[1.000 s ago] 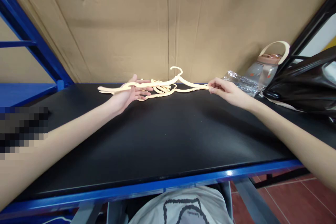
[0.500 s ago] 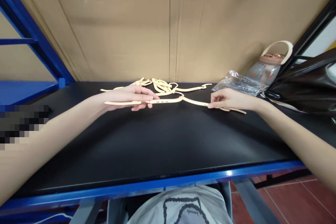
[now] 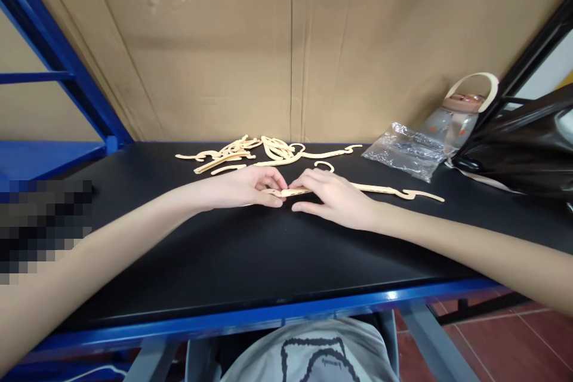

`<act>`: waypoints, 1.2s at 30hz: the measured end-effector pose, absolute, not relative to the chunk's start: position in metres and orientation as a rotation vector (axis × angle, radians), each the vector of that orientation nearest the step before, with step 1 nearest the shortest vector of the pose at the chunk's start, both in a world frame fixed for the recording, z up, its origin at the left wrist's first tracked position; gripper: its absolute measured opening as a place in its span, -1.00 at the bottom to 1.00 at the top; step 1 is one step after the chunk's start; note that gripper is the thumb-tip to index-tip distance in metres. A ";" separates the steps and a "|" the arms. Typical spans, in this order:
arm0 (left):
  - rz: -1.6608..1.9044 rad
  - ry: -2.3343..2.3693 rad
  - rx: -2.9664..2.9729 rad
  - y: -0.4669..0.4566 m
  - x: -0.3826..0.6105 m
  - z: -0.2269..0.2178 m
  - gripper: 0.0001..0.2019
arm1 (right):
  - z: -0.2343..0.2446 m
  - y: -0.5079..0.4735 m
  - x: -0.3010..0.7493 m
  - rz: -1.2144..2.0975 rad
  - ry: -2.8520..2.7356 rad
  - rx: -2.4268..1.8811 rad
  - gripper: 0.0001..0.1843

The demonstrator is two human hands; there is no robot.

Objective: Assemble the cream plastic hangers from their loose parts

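Observation:
A cream plastic clothes hanger (image 3: 376, 189) lies low over the black tabletop, its curved hook pointing away from me. My left hand (image 3: 250, 186) pinches the hanger's left arm between thumb and fingers, and my wrist covers that arm's outer end. Close beside it, my right hand (image 3: 331, 196) is wrapped over the hanger near its middle, fingers on the far side and thumb on the near side. The right arm of the hanger sticks out past my right hand, with a notch near its tip.
Behind my hands lies a loose pile of cream hanger pieces (image 3: 277, 150) against the cardboard wall (image 3: 215, 71). A clear plastic bag (image 3: 403, 152) and a drink bottle (image 3: 456, 116) stand at the right, beside a black shiny bag (image 3: 528, 137). A blue frame (image 3: 67, 65) rises at the left.
My right hand has moved left along the hanger, from its right arm to near its middle. The hanger has shifted right and nearer, and my left hand now pinches its left arm.

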State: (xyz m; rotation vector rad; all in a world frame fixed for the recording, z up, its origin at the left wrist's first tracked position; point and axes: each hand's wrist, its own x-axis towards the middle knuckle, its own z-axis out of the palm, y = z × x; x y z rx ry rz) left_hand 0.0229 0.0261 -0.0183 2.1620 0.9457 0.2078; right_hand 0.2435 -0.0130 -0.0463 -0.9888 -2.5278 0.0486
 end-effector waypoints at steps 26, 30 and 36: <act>0.137 0.848 4.143 0.004 0.036 -0.045 -0.76 | -0.039 0.014 0.245 1.350 -2.070 -1.127 -0.77; 0.147 0.862 4.132 0.004 0.037 -0.045 -0.78 | -0.035 0.014 0.247 1.351 -2.107 -1.135 -0.73; 0.308 0.729 4.165 0.004 0.035 -0.032 -0.78 | -0.023 0.017 0.254 1.453 -2.104 -1.125 -0.67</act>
